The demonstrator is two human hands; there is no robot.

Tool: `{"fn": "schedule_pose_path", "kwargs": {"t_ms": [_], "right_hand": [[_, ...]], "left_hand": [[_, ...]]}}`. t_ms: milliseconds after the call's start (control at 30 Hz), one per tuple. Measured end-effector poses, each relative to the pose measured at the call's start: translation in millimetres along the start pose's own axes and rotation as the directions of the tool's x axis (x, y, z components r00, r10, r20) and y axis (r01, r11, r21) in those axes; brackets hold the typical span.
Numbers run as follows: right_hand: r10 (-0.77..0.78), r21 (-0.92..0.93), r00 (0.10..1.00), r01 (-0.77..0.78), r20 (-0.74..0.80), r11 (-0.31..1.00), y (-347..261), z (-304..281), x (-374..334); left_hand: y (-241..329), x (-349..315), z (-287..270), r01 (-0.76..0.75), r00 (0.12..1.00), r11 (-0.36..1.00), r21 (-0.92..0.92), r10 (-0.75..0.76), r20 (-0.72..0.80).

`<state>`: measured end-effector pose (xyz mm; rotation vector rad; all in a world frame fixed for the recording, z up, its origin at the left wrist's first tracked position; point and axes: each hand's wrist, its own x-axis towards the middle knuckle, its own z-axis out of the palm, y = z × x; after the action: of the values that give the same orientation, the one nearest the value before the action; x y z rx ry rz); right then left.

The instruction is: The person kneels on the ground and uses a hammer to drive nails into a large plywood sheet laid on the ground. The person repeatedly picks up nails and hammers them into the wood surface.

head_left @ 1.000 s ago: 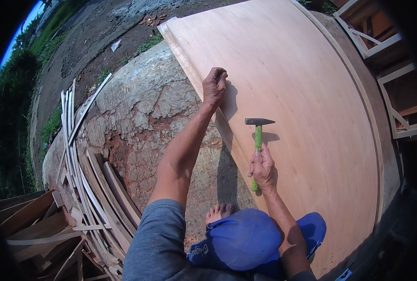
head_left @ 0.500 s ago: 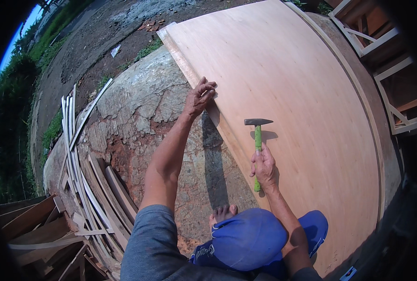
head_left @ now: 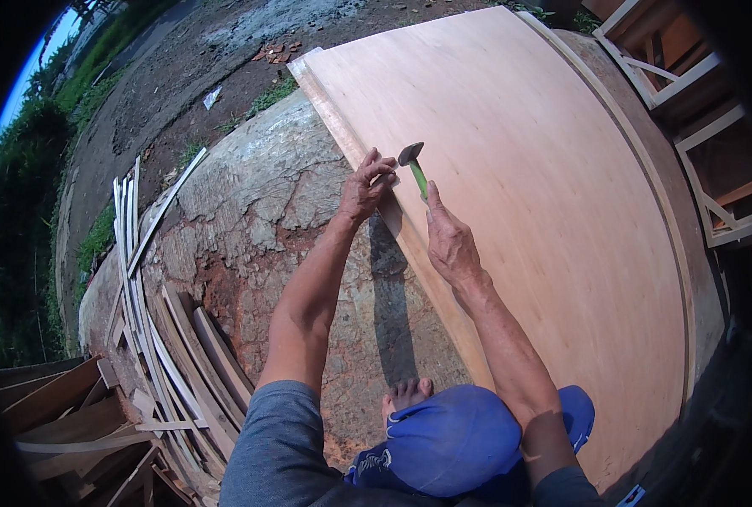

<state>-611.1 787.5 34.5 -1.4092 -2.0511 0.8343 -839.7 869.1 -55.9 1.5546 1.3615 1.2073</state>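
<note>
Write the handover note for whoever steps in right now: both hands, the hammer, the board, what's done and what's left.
Left hand: fingertips pinched at the near edge of the large pale plywood sheet; whether it holds a nail is too small to tell.
Right hand: gripping the green-handled hammer, its head close beside the left fingers.
Sheet lies over cracked concrete ground.
Done: hammer positioned at the edge.
Left: the strike; no driven nails visible.

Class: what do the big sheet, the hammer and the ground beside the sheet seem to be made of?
Sheet: apparently thin plywood, pale, unfinished, with faint grain lines. Hammer, held in the right hand: dark, probably steel head and a bright green handle, plastic or painted. Ground: grey, cracked, likely weathered concrete or rock.
</note>
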Motion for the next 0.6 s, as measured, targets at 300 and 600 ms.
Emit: {"fn": "schedule_pose_path", "kwargs": {"t_ms": [300,600], "right_hand": [[0.132,-0.09,0.975,-0.117,0.181,0.989,-11.9,-10.1,13.6],[0.327,0.652,0.944,-0.216,-0.052,0.727,28.2,15.5,-25.7]], "left_hand": [[2.7,-6.3,4.7,0.015,1.0,0.999,-0.036,-0.016,-0.018],[41.4,-40.8,66.2,0.31,0.884,0.946,0.096,-0.249,-0.397]]}}
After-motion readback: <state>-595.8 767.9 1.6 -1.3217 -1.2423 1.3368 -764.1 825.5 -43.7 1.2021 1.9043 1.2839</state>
